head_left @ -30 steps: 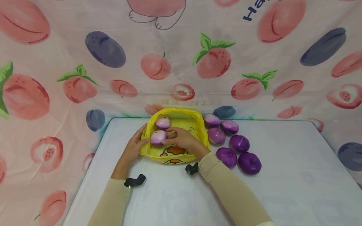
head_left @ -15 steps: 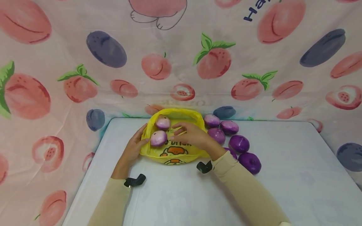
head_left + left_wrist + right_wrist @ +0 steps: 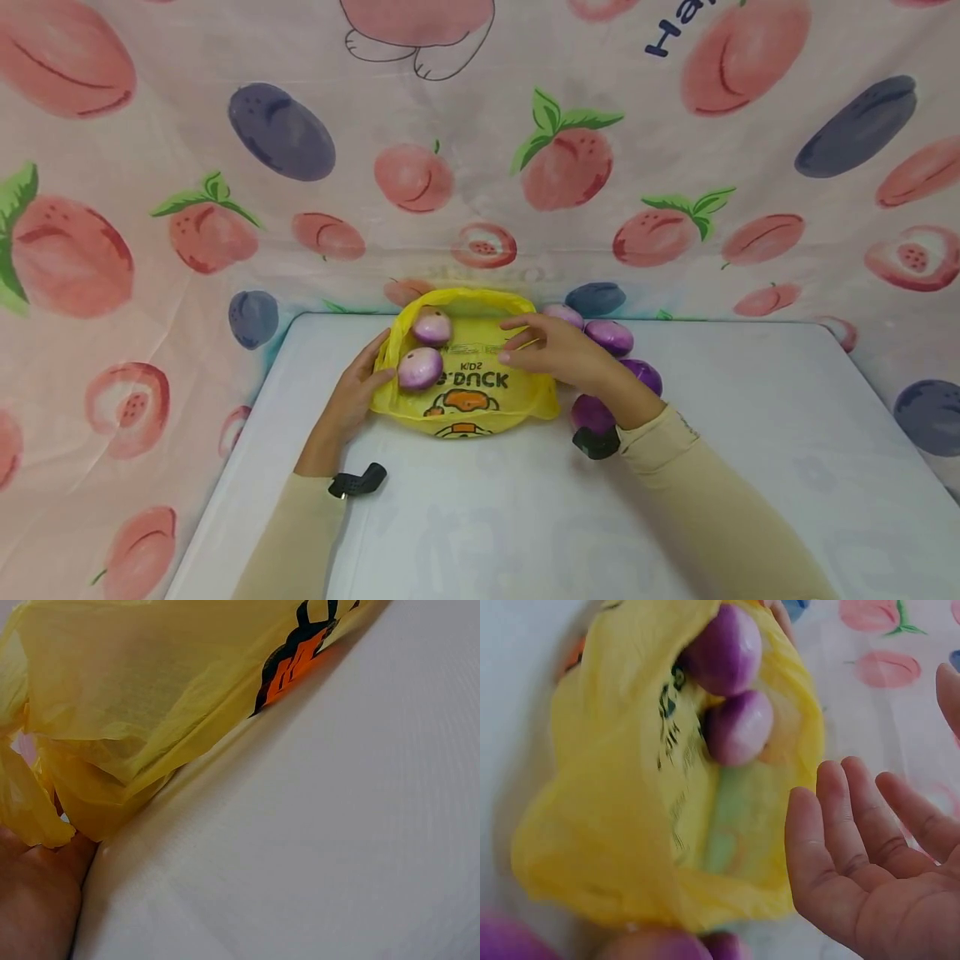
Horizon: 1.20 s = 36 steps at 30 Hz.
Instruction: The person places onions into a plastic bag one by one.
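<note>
An open yellow plastic bag (image 3: 517,410) with a duck print lies on the white table, its mouth facing the person. Inside, on its left side, sit two purple-and-white onions, the nearer onion (image 3: 420,368) and the farther onion (image 3: 432,327). My left hand (image 3: 347,402) holds the bag's left edge, thumb at the rim and fingers behind; in the left wrist view the bag (image 3: 150,697) covers most of those fingers. My right hand (image 3: 566,354) hovers at the bag's right rim, fingers apart and holding nothing, as the right wrist view shows its palm (image 3: 885,900).
Several more purple onions (image 3: 609,337) lie right of the bag, partly hidden under my right arm. A fruit-print cloth (image 3: 480,192) hangs behind the table (image 3: 787,467). Each wrist wears a black device (image 3: 358,480).
My right hand has let go of the nearer onion, leaving it in the bag, and has moved right, out past the bag's right rim. My left hand has stayed on the bag.
</note>
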### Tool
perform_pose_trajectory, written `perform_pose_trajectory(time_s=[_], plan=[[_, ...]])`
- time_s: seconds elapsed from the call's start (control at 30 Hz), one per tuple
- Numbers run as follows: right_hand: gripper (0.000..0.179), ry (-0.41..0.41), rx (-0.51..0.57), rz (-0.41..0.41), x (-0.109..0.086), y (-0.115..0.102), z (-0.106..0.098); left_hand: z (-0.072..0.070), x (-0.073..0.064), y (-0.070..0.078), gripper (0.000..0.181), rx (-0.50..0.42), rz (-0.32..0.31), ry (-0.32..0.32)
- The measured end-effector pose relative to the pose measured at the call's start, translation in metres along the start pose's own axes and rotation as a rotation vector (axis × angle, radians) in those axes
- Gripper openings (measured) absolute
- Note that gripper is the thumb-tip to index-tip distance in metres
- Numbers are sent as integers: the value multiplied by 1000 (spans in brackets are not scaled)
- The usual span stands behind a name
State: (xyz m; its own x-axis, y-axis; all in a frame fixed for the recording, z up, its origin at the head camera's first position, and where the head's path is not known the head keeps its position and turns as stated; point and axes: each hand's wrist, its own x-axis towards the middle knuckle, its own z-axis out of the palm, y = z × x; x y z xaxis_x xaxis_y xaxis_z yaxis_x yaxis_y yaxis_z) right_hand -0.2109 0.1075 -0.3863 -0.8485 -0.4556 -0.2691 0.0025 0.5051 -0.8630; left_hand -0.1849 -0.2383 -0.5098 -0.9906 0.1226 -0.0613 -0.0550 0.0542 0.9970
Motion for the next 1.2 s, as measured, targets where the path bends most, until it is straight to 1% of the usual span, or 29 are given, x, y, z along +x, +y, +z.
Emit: perform_pose_trajectory(time_s=[0.17, 0.3, 0.4, 0.57, 0.7, 0.83, 1.0, 1.2], plan=[[59, 30, 19, -44, -15, 6, -19, 0, 1, -1, 65, -1, -5, 3], [59, 80, -14, -73, -28, 12, -35, 0, 1, -1, 65, 7, -10, 4], [61, 116, -43, -70, -38, 17, -46, 0, 1, -1, 65, 5, -7, -1], [66, 170, -123, -64, -53, 26, -64, 1, 1, 0, 64, 6, -14, 5], [62, 197, -144, -85, -63, 36, -78, 1, 0, 0, 64, 8, -18, 11], [60, 221, -165, -80, -73, 49, -90, 2, 0, 1, 64, 8, -17, 8], [63, 233, -179, -53, -80, 65, -100, 2, 0, 1, 64, 21, -21, 6], [63, 253, -185, -35, -79, 86, -105, 1, 0, 0, 66, 1, -29, 3]])
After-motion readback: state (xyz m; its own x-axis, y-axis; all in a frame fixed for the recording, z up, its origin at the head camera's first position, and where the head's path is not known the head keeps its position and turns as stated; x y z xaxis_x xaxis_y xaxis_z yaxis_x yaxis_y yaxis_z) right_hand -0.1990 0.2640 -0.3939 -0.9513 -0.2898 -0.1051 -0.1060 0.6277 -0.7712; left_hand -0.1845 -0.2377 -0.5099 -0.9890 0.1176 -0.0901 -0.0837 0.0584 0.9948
